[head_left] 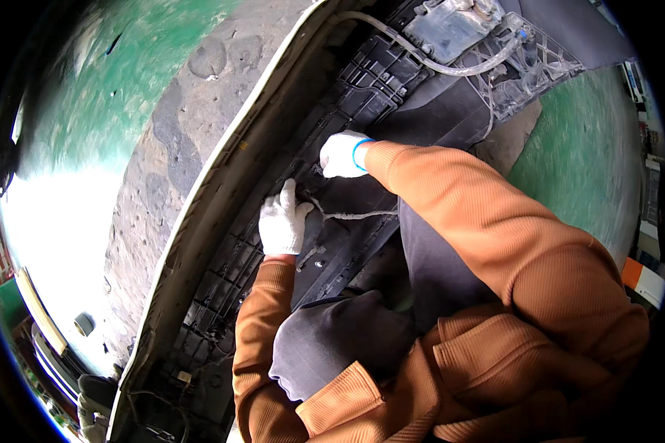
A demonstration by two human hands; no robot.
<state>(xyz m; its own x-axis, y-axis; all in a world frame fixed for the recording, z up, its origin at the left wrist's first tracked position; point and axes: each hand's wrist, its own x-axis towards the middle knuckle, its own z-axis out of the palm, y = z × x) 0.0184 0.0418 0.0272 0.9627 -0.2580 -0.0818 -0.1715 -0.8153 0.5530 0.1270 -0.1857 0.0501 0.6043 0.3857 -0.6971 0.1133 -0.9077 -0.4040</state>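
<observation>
The work on the long panel (pixel 203 225), which runs diagonally from the upper middle of the frame to the lower left with its dark inner side showing, looks under way rather than finished. As far as can be judged, the ribbed lattice (pixel 377 77) and the grey hose (pixel 451 71) near the top of the frame are in place, while the pale wrapped cable (pixel 355 216) at the centre lies loosely across the dark inside, its left end just beside the left thumb, so settling it may be what is left; which clips are fastened is too small to tell. The gloved left hand (pixel 281 225), at the centre left, has thumb and forefinger apart against the panel's inside. The gloved right hand (pixel 343 155), above and to the right of it, has curled fingers with hidden tips, so whether they grip anything cannot be told. No brand, label or writing can be read; the orange-and-white object (pixel 643 282) at the right edge is too blurred.
</observation>
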